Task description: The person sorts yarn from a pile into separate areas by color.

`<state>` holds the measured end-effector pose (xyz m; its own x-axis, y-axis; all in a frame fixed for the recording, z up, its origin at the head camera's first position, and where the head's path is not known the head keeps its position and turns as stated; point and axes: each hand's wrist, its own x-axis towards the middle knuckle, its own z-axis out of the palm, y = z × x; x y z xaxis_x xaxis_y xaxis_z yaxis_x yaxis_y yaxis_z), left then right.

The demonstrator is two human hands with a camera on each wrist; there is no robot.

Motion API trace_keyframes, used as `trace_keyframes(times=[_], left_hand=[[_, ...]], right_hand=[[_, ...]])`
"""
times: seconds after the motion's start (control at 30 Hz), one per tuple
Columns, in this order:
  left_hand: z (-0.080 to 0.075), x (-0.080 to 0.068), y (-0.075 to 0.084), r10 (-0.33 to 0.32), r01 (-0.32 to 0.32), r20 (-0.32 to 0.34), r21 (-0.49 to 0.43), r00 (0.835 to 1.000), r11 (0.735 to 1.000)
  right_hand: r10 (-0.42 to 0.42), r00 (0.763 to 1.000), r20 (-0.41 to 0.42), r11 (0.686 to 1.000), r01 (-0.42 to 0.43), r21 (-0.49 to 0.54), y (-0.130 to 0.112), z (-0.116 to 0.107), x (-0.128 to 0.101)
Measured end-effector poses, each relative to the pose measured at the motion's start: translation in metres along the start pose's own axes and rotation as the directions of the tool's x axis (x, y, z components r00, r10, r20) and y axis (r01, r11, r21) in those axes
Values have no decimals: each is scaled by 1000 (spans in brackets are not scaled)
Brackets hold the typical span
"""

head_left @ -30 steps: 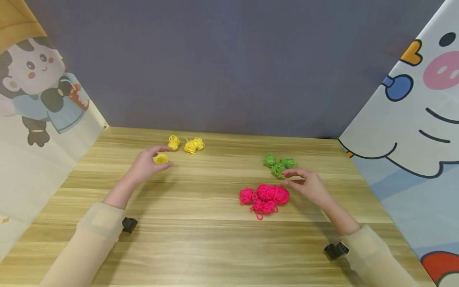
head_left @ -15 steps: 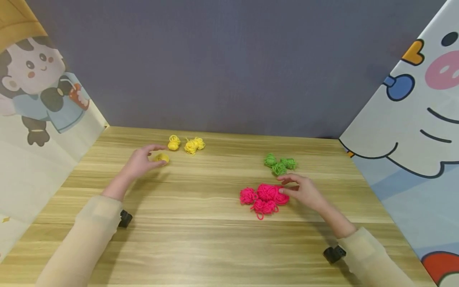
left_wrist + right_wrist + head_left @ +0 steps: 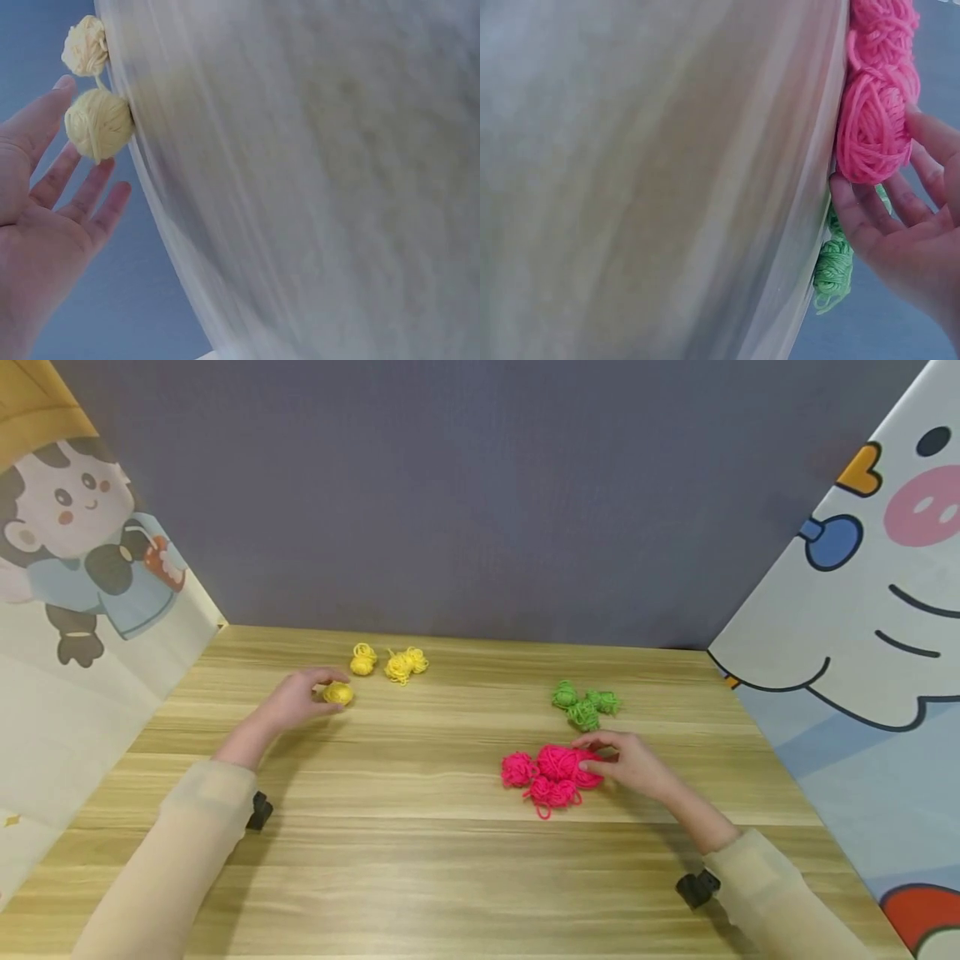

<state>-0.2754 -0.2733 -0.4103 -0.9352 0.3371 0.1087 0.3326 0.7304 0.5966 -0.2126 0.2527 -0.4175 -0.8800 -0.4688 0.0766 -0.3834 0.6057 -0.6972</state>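
Observation:
In the head view my left hand (image 3: 296, 700) is around a yellow yarn ball (image 3: 338, 693) on the table's left side. The left wrist view shows thumb and fingers spread around this yarn ball (image 3: 99, 126), fingers mostly straight, the thumb tip just off its edge. On the right, my right hand (image 3: 633, 768) holds the rightmost pink yarn ball (image 3: 589, 780) of a pink cluster. Up close in the right wrist view, the thumb meets this ball's (image 3: 874, 135) side and the fingers curve round its other side. The ball rests against its pink neighbours.
More yellow yarn balls (image 3: 405, 666) lie near the back edge. Other pink yarn balls (image 3: 517, 770) sit left of my right hand, and green yarn balls (image 3: 582, 713) lie just behind it. A grey panel (image 3: 465, 510) rises behind the wooden table (image 3: 420, 877); printed panels flank it.
My right hand has come forward and left from beside the green yarn to the pink ball. My left hand has shifted slightly left, its thumb and fingers drawing closer about the yellow ball.

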Motion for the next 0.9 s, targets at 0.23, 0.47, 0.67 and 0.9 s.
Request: trace_keyframes(times=[0.23,0.47,0.67,0.9], left_hand=[[2,3,-1,0,0,3,13,1000,1000],[3,6,-3,-43,43,27,21,999,999],[5,8,-5,-31,31,18,20,999,999],[5,9,-2,-28,28,14,25,1000,999]], right_hand=[[-4,1000,13,999,5,-37,4,-1,1],[4,1000,29,998,-2,-59,4,0,3],[15,999,28,998,-13,-58,6,1,4],[24,999,30,998,-23,-61,8,0,5]])
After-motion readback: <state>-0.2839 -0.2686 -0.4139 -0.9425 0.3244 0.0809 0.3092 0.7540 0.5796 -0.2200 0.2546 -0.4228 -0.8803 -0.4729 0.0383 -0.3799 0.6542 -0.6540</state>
